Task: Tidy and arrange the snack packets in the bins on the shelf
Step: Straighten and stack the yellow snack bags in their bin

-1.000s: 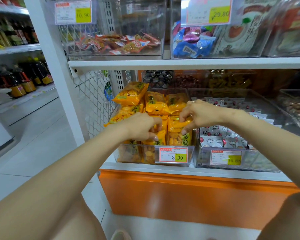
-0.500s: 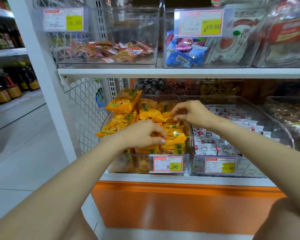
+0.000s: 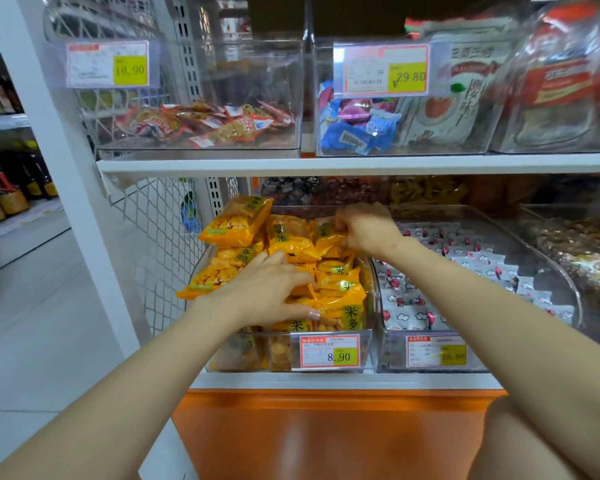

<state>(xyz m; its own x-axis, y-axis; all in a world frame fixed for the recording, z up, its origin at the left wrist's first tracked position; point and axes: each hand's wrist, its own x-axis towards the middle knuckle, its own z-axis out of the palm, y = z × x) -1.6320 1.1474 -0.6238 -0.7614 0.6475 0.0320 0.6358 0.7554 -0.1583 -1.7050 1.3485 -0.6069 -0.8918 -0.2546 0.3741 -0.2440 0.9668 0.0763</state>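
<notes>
Partly done: left hand [image 3: 271,292] presses flat on yellow rice-cracker packets [image 3: 340,292], right hand [image 3: 368,230] pinches one beyond it; leftward packets lie askew

A white shelf board [image 3: 222,166] roofs the gap above the centre-frame clear plastic bin [image 3: 250,353]. Yellow snack packets [image 3: 234,223] crowd it; white wire mesh [image 3: 153,244] walls its left.

Glossy plastic packets [image 3: 340,299] — clear plastic bin [image 3: 243,355]
</notes>
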